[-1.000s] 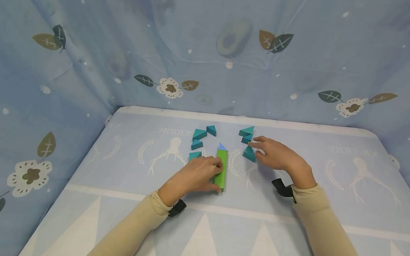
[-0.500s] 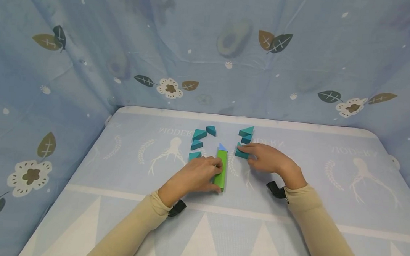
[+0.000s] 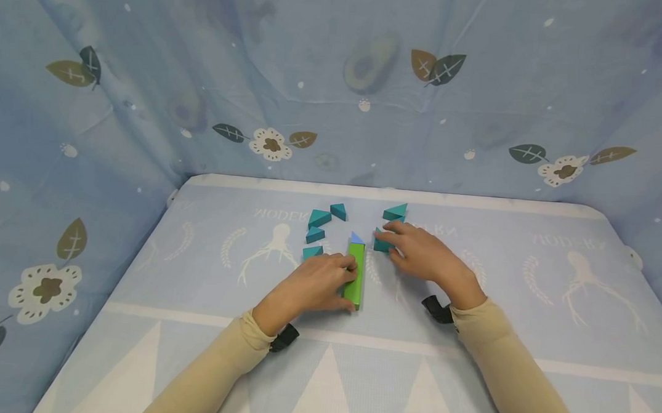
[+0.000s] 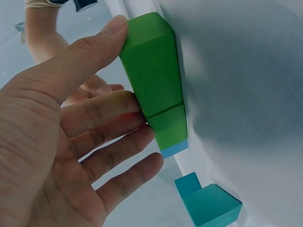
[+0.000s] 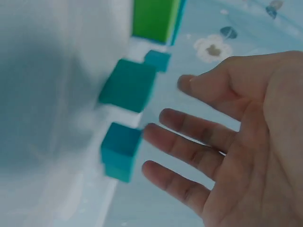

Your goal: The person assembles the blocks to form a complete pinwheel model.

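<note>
Two green blocks (image 4: 154, 66) lie end to end in a row, with a small blue triangular block (image 3: 357, 238) at their far end. Along their left side rests my left hand (image 3: 319, 283): its thumb touches the near end and its fingertips touch the side, without closing round them. A teal triangular block (image 3: 383, 243) lies to the right of the green row. My right hand (image 3: 425, 255) is over its right side, fingers spread and loosely bent. In the right wrist view its fingertips appear apart from the teal blocks (image 5: 129, 85).
Farther back on the right is another teal triangle (image 3: 395, 211), with one more partly hidden by the right hand. Left of the green row are several teal triangles (image 3: 319, 218). A patterned mat (image 3: 195, 274) covers the surface, and a blue curtain (image 3: 335, 108) hangs behind it.
My right hand has slid the nearest right-hand teal triangle left toward the green row and turned it, then lifted its fingers slightly from it. My left hand stays put.
</note>
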A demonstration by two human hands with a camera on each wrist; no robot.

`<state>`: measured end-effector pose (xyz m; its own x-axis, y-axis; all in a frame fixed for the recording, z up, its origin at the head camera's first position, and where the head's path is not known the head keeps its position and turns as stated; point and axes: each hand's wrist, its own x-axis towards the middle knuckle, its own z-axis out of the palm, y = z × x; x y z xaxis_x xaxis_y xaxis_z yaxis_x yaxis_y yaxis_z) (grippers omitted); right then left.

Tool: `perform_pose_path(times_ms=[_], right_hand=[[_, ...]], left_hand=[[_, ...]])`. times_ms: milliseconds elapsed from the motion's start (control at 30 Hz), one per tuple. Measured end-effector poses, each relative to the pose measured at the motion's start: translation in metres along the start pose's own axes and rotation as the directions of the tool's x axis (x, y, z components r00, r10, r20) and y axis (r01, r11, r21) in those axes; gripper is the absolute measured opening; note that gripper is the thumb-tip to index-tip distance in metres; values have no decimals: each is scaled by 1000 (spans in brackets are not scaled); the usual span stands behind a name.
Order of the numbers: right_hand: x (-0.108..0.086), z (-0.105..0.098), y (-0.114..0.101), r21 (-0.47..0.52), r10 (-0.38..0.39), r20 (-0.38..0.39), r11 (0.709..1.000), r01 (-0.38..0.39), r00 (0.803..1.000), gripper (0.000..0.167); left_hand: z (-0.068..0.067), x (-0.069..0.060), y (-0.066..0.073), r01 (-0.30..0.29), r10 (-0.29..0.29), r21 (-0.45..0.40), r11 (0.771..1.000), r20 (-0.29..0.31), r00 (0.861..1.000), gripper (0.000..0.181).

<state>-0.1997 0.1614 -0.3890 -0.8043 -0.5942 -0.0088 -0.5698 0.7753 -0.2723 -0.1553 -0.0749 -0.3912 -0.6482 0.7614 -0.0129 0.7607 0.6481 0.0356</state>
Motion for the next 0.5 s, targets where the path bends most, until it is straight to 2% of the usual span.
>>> perform_pose_path(times_ms=[133, 300, 500], right_hand=[[-2, -2, -15, -72, -19, -15, 997, 18, 1000, 40], [-2, 5, -24, -155, -13, -8, 988, 12, 1000, 40], [0, 11, -24, -132, 5, 27, 991, -2, 1000, 43]], left_hand=[[0, 0, 0, -2, 2, 2, 1000, 0, 1000, 60], [1, -1, 0, -1, 1, -7, 1000, -6, 1000, 60], [1, -1, -1, 2, -3, -12, 1000, -11, 1000, 60]])
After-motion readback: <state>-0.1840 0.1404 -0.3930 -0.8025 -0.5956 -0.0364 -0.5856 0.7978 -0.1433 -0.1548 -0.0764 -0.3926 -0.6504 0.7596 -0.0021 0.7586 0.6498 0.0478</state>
